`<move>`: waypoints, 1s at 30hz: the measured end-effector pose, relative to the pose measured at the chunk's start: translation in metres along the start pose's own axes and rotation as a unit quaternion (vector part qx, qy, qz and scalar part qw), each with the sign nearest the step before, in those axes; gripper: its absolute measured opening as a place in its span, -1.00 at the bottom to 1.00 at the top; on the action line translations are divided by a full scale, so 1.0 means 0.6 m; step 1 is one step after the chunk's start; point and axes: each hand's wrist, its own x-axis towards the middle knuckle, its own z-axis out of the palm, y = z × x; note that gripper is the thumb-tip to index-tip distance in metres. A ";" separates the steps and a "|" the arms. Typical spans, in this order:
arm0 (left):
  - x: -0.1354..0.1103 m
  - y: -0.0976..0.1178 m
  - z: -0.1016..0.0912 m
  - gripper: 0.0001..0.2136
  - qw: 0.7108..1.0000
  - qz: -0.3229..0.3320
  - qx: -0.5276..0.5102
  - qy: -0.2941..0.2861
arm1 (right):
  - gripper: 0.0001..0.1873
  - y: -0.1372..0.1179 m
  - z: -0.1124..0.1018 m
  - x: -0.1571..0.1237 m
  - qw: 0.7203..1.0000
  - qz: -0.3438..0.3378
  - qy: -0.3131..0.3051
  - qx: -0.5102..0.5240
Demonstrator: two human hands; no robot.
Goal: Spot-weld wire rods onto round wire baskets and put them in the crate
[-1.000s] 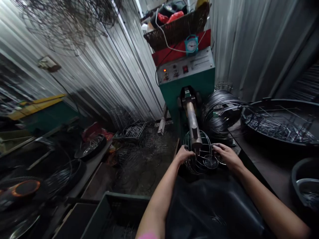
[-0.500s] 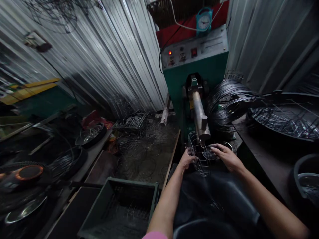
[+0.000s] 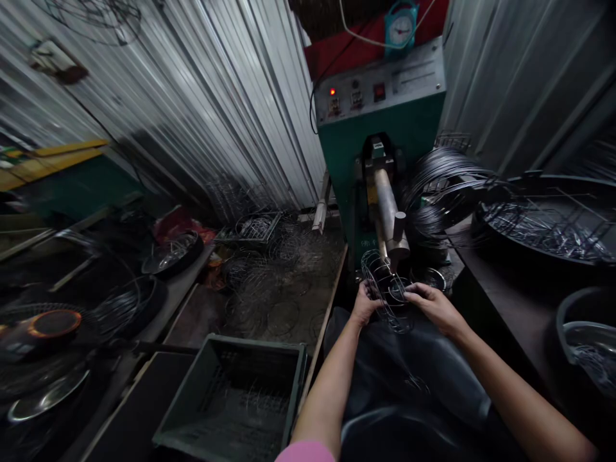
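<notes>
A corrugated metal wall [image 3: 260, 109] forms the background. Against it stands a green machine [image 3: 416, 119], one red lamp lit on its panel, with a thick metal arm [image 3: 386, 199] extending toward the person. At right, a dark worktop [image 3: 488, 289] bears a wide black pan [image 3: 524, 251] of loose wire pieces. At lower centre is a green crate [image 3: 255, 344] with open top; a coil of wire [image 3: 426, 221] rests beside the machine, near the pan.

Next in size is the rounded wire frame [image 3: 384, 282], located at the lower end of the metal arm, above the person's lap and between the two hands. It is judged light and springy: stiff along each rod, yet liable to bend if squeezed across its open span, and probably smooth enough to turn in the fingers. The outer rods at the sides appear the best place to take hold, clear of the arm's tip.

The left grip [image 3: 366, 303] is closed around the frame's left side, thumb toward the middle, so that most of the frame lies to its right. The right grip [image 3: 430, 303] is drawn to a narrow pinch at the right edge of a small wire ring [image 3: 397, 290], which lies just beyond its fingertips. Whether the ring touches the frame or the arm cannot be told.
</notes>
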 end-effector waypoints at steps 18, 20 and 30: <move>-0.006 -0.004 0.011 -0.32 0.997 -0.070 -0.008 -0.013 | -0.60 -0.012 0.006 -0.006 0.999 -0.026 0.044 0.012; -0.005 0.002 0.014 -0.34 0.996 -0.085 -0.018 -0.010 | -0.62 -0.023 0.010 0.010 0.998 -0.036 0.053 0.006; -0.024 0.008 0.018 -0.42 0.993 -0.115 -0.025 -0.004 | -0.56 -0.005 0.008 -0.004 0.999 -0.022 0.033 0.020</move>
